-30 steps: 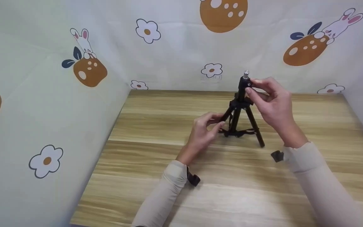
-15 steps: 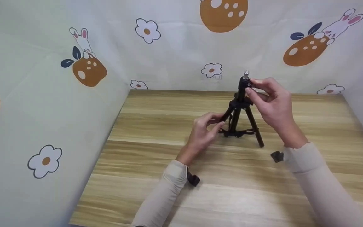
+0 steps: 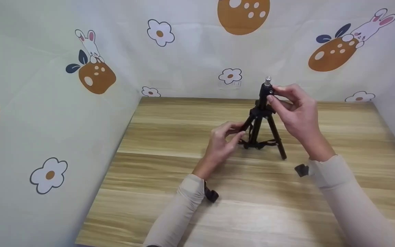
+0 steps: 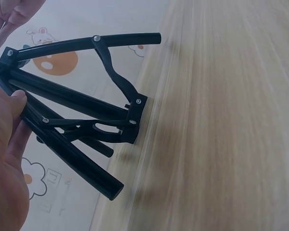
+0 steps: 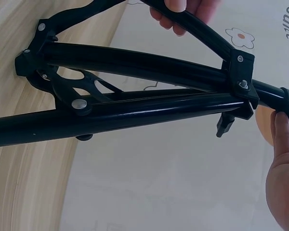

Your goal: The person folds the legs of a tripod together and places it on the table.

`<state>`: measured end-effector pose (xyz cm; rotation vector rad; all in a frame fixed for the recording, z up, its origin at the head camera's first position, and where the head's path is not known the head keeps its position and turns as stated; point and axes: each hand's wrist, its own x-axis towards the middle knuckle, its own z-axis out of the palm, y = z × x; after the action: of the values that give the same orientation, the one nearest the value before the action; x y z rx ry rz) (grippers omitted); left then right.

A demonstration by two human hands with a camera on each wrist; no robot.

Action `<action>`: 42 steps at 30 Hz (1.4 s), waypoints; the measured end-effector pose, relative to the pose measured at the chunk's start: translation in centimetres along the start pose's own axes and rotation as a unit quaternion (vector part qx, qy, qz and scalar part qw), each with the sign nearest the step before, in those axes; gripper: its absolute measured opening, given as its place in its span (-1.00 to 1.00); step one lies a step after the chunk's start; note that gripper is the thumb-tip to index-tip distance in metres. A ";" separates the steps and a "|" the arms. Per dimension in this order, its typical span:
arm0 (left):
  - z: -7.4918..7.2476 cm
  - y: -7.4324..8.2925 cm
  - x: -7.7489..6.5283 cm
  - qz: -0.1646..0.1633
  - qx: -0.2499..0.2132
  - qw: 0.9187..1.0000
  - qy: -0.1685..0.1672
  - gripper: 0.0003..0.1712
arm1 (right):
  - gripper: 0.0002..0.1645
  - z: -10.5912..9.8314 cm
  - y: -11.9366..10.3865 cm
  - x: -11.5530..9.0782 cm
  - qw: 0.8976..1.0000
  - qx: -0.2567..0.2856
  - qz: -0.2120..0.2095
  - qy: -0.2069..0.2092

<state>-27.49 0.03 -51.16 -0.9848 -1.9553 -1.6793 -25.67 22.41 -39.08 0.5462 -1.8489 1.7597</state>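
Observation:
A small black tripod (image 3: 257, 128) with a silver screw tip stands upright on the wooden table, its legs spread. My left hand (image 3: 222, 142) pinches one leg between thumb and fingers; in the left wrist view its thumb lies along that leg, below the hub. At the top, my right hand (image 3: 300, 111) pinches the collar or knob under the silver tip with thumb and forefinger. The right wrist view shows the tripod's braces and hub (image 5: 241, 79) close up, with the right fingers at the picture's right edge. What exactly the right fingertips pinch is partly hidden.
The wooden tabletop (image 3: 170, 137) lies beneath the tripod. Behind it and at the sides hangs a pale cloth (image 3: 190, 58) printed with oranges, rabbits and flowers. A black wrist-worn piece (image 3: 211, 195) juts from the left cuff, and another black piece (image 3: 301, 170) from the right cuff.
Almost nothing differs. Both hands keep their hold on the tripod, and its near right leg foot has shifted very slightly.

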 end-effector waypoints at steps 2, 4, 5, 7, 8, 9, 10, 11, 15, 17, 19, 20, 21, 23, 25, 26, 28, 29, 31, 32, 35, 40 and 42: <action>0.0 0.0 0.0 -0.002 -0.002 1.000 0.001 -0.73 | -0.69 0.0 0.0 0.0 1.000 0.006 0.003 0.002; 0.0 0.1 0.1 -0.006 -0.004 1.000 0.001 -0.74 | -0.69 0.0 0.0 0.0 1.000 0.004 0.001 0.002; 0.0 0.1 0.1 -0.007 -0.005 1.000 0.001 -0.73 | -0.69 0.0 0.1 0.0 1.000 0.005 0.001 0.002; 0.0 0.1 0.1 -0.009 -0.005 1.000 0.000 -0.73 | -0.70 0.0 0.1 0.0 1.000 0.005 0.001 0.003; 0.0 0.1 0.1 -0.009 -0.006 1.000 0.000 -0.72 | -0.70 0.0 0.1 0.0 1.000 0.005 -0.001 0.003; 0.0 0.1 0.1 -0.010 -0.005 1.000 0.000 -0.72 | -0.70 0.0 0.1 0.0 1.000 0.005 0.000 0.003; 0.0 0.1 0.1 -0.010 -0.004 1.000 0.000 -0.72 | -0.70 0.0 0.1 0.0 1.000 0.007 0.000 0.003; 0.0 0.1 0.1 -0.010 -0.004 1.000 0.000 -0.72 | -0.70 0.0 0.1 0.0 1.000 0.011 0.002 0.004; 0.1 0.0 0.1 -0.008 -0.004 1.000 0.002 -0.72 | -0.69 0.1 0.0 0.0 1.000 0.013 0.008 0.004; 0.2 0.0 0.1 -0.007 -0.007 1.000 0.004 -0.72 | -0.69 0.0 0.0 0.0 1.000 0.010 0.007 0.003; 0.2 0.0 0.1 -0.007 -0.010 1.000 0.005 -0.72 | -0.70 0.0 0.0 -0.1 1.000 0.008 0.007 0.003; 0.2 0.0 0.1 -0.006 -0.011 1.000 0.006 -0.72 | -0.70 0.0 0.0 -0.1 1.000 0.008 0.006 0.004; 0.2 0.0 0.1 -0.006 -0.012 1.000 0.006 -0.72 | -0.70 0.0 0.0 -0.1 1.000 0.009 0.004 0.003; 0.3 0.0 0.1 -0.007 -0.016 1.000 0.006 -0.73 | -0.70 0.0 0.0 -0.1 1.000 0.016 0.002 0.004; 0.3 -0.1 0.2 -0.008 -0.023 1.000 0.007 -0.74 | -0.70 0.0 0.1 -0.1 1.000 0.015 -0.003 0.003; 0.3 -0.1 0.2 -0.009 -0.027 1.000 0.007 -0.74 | -0.70 0.0 0.1 -0.1 1.000 0.015 -0.005 0.003; 0.3 -0.2 0.2 -0.012 -0.033 0.999 0.008 -0.75 | -0.70 0.0 0.1 -0.1 1.000 0.011 -0.008 0.004; 0.3 -0.1 0.2 -0.014 -0.035 0.999 0.008 -0.74 | -0.70 0.0 0.2 -0.1 1.000 0.008 -0.009 0.004; 0.3 -0.1 0.2 -0.017 -0.038 0.999 0.007 -0.74 | -0.70 0.1 0.2 -0.1 1.000 0.004 -0.007 0.005; 0.3 -0.1 0.2 -0.018 -0.037 0.999 0.007 -0.74 | -0.70 0.1 0.1 -0.1 1.000 0.001 -0.006 0.005; 0.3 0.0 0.2 -0.020 -0.035 0.999 0.008 -0.74 | -0.70 0.2 0.1 -0.1 1.000 -0.002 -0.002 0.006; 0.3 0.1 0.3 -0.016 -0.043 0.999 0.008 -0.74 | -0.71 0.2 0.0 -0.1 1.000 -0.003 -0.005 0.006; 0.3 0.1 0.3 -0.016 -0.047 0.999 0.008 -0.74 | -0.71 0.2 0.0 -0.1 1.000 0.001 -0.003 0.006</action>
<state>-27.56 0.45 -50.92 -0.9739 -1.9063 -1.8054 -25.64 22.19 -39.17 0.5394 -1.8354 1.7572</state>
